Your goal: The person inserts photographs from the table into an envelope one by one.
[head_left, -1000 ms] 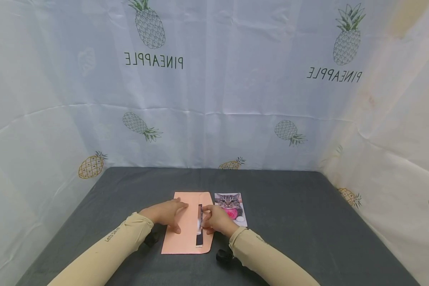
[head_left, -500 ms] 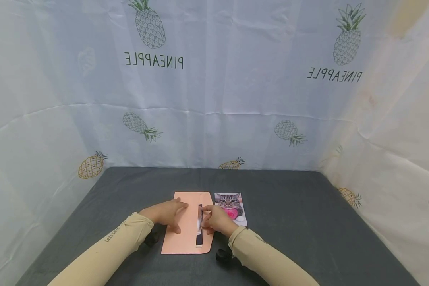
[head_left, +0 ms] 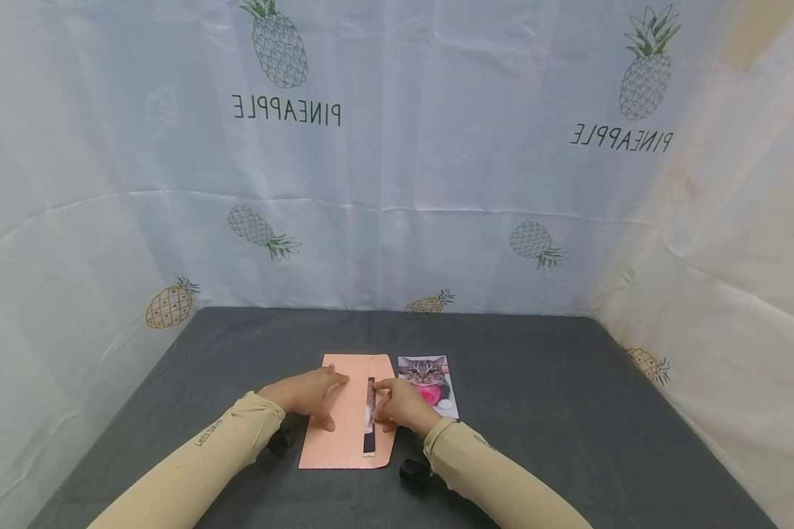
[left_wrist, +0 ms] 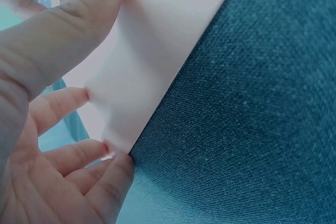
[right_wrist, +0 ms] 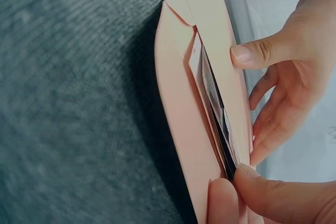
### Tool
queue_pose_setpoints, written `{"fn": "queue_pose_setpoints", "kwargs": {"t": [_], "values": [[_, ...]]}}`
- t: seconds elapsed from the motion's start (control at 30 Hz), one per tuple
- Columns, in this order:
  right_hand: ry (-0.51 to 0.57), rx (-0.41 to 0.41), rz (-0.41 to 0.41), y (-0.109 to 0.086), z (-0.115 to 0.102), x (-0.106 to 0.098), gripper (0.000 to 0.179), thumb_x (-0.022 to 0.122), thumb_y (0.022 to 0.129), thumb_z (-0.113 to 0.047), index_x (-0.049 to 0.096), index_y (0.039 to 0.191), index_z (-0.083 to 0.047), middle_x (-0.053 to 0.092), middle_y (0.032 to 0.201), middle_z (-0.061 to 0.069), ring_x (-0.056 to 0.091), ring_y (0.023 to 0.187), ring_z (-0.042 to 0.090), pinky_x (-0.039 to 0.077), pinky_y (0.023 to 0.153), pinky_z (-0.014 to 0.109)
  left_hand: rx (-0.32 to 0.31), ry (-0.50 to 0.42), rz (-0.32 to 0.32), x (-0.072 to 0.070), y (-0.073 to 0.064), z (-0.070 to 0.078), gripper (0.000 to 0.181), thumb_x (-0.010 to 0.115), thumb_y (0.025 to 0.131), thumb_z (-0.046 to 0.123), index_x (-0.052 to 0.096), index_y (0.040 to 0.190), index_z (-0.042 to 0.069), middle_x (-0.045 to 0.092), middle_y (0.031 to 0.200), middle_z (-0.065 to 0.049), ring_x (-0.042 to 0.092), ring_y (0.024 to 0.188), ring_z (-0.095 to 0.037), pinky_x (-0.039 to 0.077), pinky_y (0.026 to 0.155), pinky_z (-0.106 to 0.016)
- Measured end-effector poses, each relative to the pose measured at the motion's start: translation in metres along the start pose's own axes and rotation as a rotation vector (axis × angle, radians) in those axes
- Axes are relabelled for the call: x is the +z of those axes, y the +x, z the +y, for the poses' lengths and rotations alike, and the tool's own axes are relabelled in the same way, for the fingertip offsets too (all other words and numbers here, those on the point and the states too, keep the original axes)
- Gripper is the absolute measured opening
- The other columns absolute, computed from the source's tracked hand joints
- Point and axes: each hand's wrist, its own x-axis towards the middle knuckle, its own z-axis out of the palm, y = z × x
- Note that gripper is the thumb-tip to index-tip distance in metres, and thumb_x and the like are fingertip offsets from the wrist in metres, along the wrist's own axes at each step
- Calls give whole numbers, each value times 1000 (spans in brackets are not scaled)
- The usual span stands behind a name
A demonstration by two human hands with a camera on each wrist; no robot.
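A peach envelope [head_left: 334,448] lies on the dark cloth, with a long slot-like opening near its right side. Inside the opening shows a strip of photo prints [head_left: 369,442] with dark and light parts; the rest of them is hidden in the envelope. My left hand [head_left: 304,393] holds the envelope's left part, thumb and fingers spread, and the paper bulges between them in the left wrist view. At the opening, my right hand [head_left: 403,405] pinches the edge of the prints between thumb [right_wrist: 262,187] and index finger. Partly behind that hand lies a cat photo [head_left: 426,371].
The dark grey cloth [head_left: 536,411] covers the table around the envelope. White curtains [head_left: 397,162] printed with pineapples stand at the back and on both sides. Black wrist devices [head_left: 415,472] sit under both wrists, close to the cloth.
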Motion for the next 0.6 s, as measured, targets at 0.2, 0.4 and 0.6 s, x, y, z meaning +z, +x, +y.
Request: {"fn": "queue_pose_setpoints", "kwargs": {"t": [0.2, 0.4, 0.6], "values": [[46, -10, -26, 1, 1, -2, 52, 66, 80, 15, 54, 130, 6, 62, 71, 9, 58, 56, 14, 57, 53, 30, 0, 2, -2, 1, 1, -1, 87, 89, 67, 24, 47, 142, 7, 32, 154, -21, 30, 143, -36, 30, 112, -53], [92, -53, -45, -3, -1, -7, 50, 62, 80, 17, 54, 128, 9, 56, 75, 10, 59, 58, 16, 58, 58, 36, -5, 10, -3, 0, 1, -2, 87, 89, 67, 25, 47, 142, 8, 32, 154, -20, 30, 143, -36, 30, 112, -53], [95, -104, -47, -8, -4, -20, 47, 65, 81, 10, 55, 127, 8, 62, 86, 13, 63, 68, 17, 59, 66, 39, -9, 6, -8, 0, 2, -2, 88, 89, 67, 26, 47, 142, 9, 31, 155, -20, 30, 143, -36, 30, 112, -54]]}}
